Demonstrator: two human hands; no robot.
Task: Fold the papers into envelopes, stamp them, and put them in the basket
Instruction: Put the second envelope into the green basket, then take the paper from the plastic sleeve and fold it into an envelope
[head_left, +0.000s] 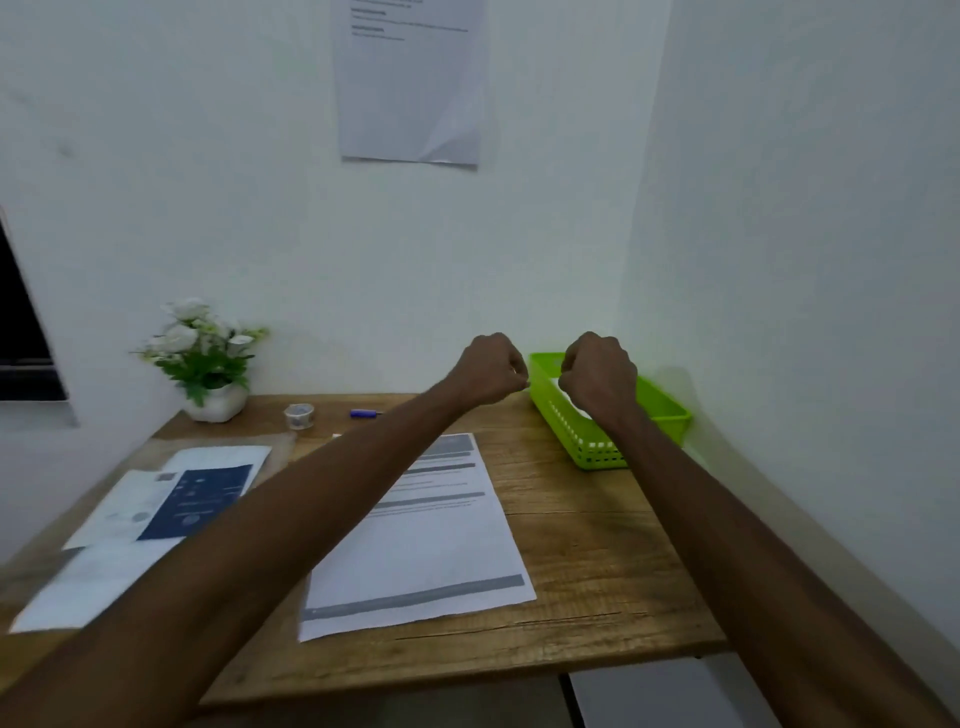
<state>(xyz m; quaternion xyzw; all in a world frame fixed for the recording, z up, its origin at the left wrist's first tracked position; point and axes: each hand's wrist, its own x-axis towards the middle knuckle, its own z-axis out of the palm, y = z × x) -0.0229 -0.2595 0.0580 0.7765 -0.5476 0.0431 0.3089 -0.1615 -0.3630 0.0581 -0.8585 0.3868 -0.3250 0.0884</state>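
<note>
Both arms stretch out over the wooden table (582, 551). My left hand (491, 370) and my right hand (597, 371) are curled into fists, held side by side in the air above the table's far edge, and hold nothing. A printed white sheet (431, 551) lies flat in the middle of the table, partly under my left forearm. More papers (156, 514), one with a dark blue page on top, lie at the left. The green plastic basket (587, 441) stands at the far right, partly behind my right hand.
A potted plant with white flowers (208, 358) stands at the back left. A roll of tape (299, 415) and a blue pen-like object (363, 413) lie near the far edge. A sheet (410, 83) hangs on the wall ahead. Walls close in ahead and on the right.
</note>
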